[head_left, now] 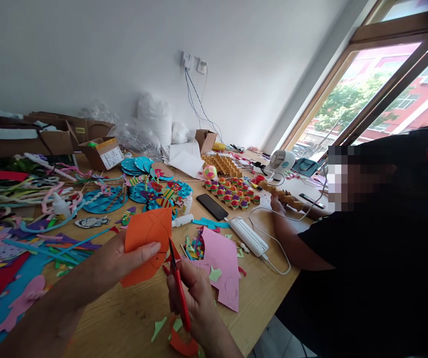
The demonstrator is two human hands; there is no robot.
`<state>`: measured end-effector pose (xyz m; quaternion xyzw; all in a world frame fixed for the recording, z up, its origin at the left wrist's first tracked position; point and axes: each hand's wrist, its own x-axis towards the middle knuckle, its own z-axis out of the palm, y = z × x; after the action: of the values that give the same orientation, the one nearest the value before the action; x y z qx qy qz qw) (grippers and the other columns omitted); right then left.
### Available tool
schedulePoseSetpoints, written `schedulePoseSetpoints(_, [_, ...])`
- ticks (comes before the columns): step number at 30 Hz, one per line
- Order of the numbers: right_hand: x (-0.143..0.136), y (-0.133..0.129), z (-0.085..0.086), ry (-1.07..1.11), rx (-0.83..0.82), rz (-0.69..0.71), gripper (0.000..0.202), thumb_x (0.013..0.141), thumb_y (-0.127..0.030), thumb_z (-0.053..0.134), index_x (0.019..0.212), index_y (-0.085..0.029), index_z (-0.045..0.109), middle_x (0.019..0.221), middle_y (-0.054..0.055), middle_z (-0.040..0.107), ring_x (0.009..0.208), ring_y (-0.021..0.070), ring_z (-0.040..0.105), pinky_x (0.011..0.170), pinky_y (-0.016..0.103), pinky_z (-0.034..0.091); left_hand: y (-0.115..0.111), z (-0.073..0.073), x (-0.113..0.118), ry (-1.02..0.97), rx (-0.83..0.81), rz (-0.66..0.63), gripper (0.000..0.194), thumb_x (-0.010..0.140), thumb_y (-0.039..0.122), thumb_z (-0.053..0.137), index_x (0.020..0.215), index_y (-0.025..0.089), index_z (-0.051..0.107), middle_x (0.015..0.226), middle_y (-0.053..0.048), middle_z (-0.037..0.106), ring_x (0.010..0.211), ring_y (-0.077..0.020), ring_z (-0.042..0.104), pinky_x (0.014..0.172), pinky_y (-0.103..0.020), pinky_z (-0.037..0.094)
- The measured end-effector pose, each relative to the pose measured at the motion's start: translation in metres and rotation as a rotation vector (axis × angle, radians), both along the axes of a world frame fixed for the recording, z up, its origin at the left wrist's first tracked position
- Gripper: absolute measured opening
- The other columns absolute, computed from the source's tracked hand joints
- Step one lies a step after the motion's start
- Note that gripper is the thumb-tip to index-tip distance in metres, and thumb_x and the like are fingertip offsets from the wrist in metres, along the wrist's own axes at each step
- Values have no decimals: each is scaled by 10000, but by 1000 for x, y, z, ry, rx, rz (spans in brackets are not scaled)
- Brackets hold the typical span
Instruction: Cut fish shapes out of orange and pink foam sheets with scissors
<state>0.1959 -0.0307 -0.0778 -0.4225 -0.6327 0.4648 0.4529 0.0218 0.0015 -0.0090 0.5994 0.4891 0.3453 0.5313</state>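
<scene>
The left hand (129, 260) holds the orange paper (145, 227) up over the table (115, 313), and the right hand (198, 293) grips red scissors (181, 297) with blades at the paper's right edge. Cutting seems under way (a fish-like outline (157, 226) is drawn there); the next snip probably calls for steering along that line.

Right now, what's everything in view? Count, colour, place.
Thin craft sheet: one, orange, centre
Scissors: one pair, red plastic handles, beside it
Notched craft sheet: one, pink, right of scissors
Rectangular phone: at least one, black, mid-table
Long power strip: one, white, beside phone
Cupped egg trays: several, painted or brown, rear
Round discs: several, blue, mid-left
Fuzzy stems: many, mixed, left
Cardboard boxes: several, brown, back
Small fan: one, white, right
Cut scraps: many, mixed, tabletop
Co-worker: one, black top, right
Wooden table: one, tan, beneath
Left hand: one, bare, holding orange sheet
Right hand: one, bare, holding scissors
</scene>
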Motion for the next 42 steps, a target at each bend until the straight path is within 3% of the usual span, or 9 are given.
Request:
schedulePoseSetpoints(5, [-4,-1,5,39,-45,6,316,891,-384,503,643,-205,423,446,-67,442,374,68,377,393,169,292,1,-3,6,-16,39,118,312,752,519,596,766,228,710,727,-21,734,771,-265,698,680,-313,582])
schedulePoseSetpoints(10, [-6,-1,10,117,-71,19,419,872,-554,488,649,-205,425,453,-53,461,386,73,388,402,175,309,-1,1,13,-1,62,123,311,738,523,594,813,234,684,733,0,731,727,-243,680,645,-290,570])
schedulePoseSetpoints(17, [-6,-2,13,128,-108,20,483,841,-638,487,649,-199,430,438,-62,434,370,62,354,385,169,279,-5,9,17,-42,33,98,290,748,491,588,798,213,655,705,8,709,731,-240,669,654,-300,548])
schedulePoseSetpoints(29, [-4,-2,-2,122,-119,9,434,887,-559,491,655,-196,433,465,-75,410,375,51,353,379,159,263,-8,9,16,-92,-23,168,272,726,472,629,771,206,661,689,22,712,695,-216,667,619,-265,537])
schedulePoseSetpoints(35, [-5,-3,6,70,-78,-3,434,880,-559,491,642,-202,422,441,-60,447,371,61,364,382,168,274,-4,6,10,-5,0,71,255,747,459,605,784,215,672,713,27,729,720,-233,678,652,-283,549])
schedulePoseSetpoints(42, [-6,-3,11,118,-69,8,476,861,-630,471,662,-198,440,443,-57,447,377,66,368,391,171,296,-9,6,17,-35,15,148,277,739,481,610,806,223,684,688,34,720,704,-221,672,646,-276,542])
